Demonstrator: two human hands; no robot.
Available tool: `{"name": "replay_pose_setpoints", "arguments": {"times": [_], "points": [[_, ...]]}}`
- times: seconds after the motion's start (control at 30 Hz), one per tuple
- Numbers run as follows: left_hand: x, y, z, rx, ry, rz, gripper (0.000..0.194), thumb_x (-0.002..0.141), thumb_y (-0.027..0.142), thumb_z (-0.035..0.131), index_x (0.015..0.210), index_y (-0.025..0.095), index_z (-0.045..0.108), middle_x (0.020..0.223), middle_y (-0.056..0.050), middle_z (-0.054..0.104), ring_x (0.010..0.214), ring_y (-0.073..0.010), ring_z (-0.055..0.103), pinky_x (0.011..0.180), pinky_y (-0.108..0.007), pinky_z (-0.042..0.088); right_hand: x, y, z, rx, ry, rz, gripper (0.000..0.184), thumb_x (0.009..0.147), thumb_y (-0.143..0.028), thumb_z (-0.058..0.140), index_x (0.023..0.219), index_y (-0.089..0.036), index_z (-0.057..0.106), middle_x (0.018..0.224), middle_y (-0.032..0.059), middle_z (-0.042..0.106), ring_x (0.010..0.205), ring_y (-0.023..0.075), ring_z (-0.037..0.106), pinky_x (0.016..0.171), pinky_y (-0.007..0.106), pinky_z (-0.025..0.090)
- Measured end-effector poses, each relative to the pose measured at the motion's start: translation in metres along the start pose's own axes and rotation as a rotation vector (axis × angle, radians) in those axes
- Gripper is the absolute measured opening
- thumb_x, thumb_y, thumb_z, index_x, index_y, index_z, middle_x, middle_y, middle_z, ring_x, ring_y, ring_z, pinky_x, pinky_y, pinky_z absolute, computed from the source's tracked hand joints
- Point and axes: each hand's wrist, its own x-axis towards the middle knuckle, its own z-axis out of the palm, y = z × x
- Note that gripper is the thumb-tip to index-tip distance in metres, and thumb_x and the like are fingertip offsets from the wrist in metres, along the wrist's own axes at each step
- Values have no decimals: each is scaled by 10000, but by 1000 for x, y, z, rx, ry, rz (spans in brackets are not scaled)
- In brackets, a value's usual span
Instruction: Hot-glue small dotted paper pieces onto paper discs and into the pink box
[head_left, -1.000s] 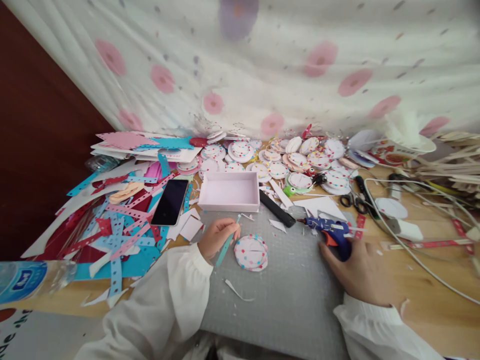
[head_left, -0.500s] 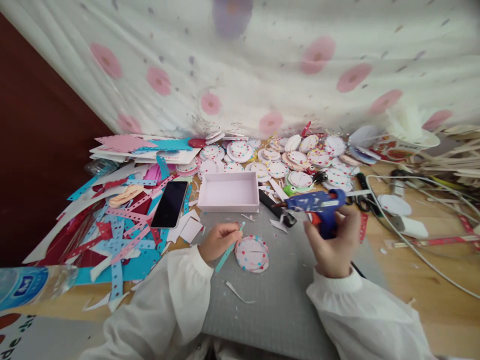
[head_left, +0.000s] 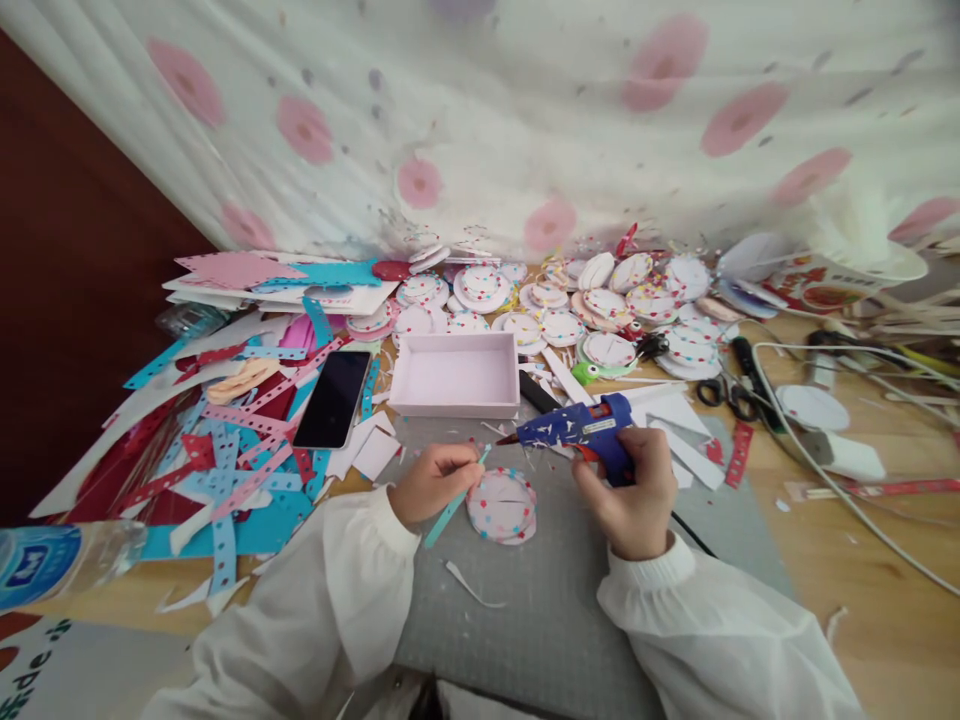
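Note:
Between thumb and fingers, my left hand [head_left: 433,486] pinches a narrow teal paper strip [head_left: 445,520], whose tip pokes out past the fingertips. Wrapped round the handle of a blue hot glue gun [head_left: 574,427] is my right hand [head_left: 634,492]. The gun's nozzle points left, close to the strip's upper tip; whether they touch I cannot tell. Just right of my left hand, a round white paper disc [head_left: 502,506] edged with red and blue dots lies on the grey cutting mat [head_left: 540,610]. A thin white paper scrap [head_left: 472,588] curls below it.
A white open box [head_left: 454,375] stands behind the disc, with a phone [head_left: 332,400] to its left. Dotted paper strips [head_left: 255,440] heap at the left. Many decorated discs [head_left: 480,287] line the back. Scissors [head_left: 726,398] and a white cable [head_left: 847,480] lie at the right.
My right hand has brought the glue gun left and slightly down, its nozzle now close to the strip. My left hand holds the strip almost still. The view has shifted a little.

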Motion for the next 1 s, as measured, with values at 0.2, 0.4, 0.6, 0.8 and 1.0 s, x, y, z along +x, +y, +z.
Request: {"name": "replay_pose_setpoints", "arguments": {"times": [0.2, 0.4, 0.6, 0.8, 1.0], "points": [[1, 0, 0, -14, 8, -3, 329, 814, 278, 471, 507, 159, 465, 568, 4, 467, 599, -127, 465, 617, -263, 364, -4, 4, 0, -28, -37, 15, 285, 618, -226, 662, 836, -216, 479, 602, -82, 461, 458, 75, 403, 463, 214, 365], [1, -2, 0, -19, 5, 2, 318, 806, 260, 476, 506, 153, 465, 570, 11, 463, 594, -117, 458, 613, -253, 365, -4, 6, 1, -23, -53, 33, 281, 614, -223, 652, 838, -218, 482, 599, -83, 453, 474, 83, 421, 484, 219, 379], [0, -2, 1, -5, -3, 6, 340, 819, 276, 468, 501, 154, 458, 569, 12, 461, 591, -114, 450, 616, -253, 362, -5, 5, 1, -38, -50, 16, 274, 620, -234, 649, 831, -221, 476, 596, -79, 454, 473, 85, 405, 480, 223, 371], [0, -1, 0, 12, 0, -1, 330, 811, 276, 468, 504, 153, 458, 570, 15, 455, 591, -113, 449, 614, -252, 351, -4, 5, 1, -45, -55, 21, 270, 627, -248, 648, 837, -223, 480, 588, -82, 449, 465, 91, 427, 475, 227, 384], [0, 0, 0, 2, 2, -6, 315, 800, 257, 471, 504, 151, 469, 573, 14, 464, 595, -114, 464, 620, -252, 356, -7, 9, 3, -109, -50, -28, 263, 640, -265, 647, 847, -221, 491, 587, -73, 476, 454, 99, 453, 473, 235, 399]]}}
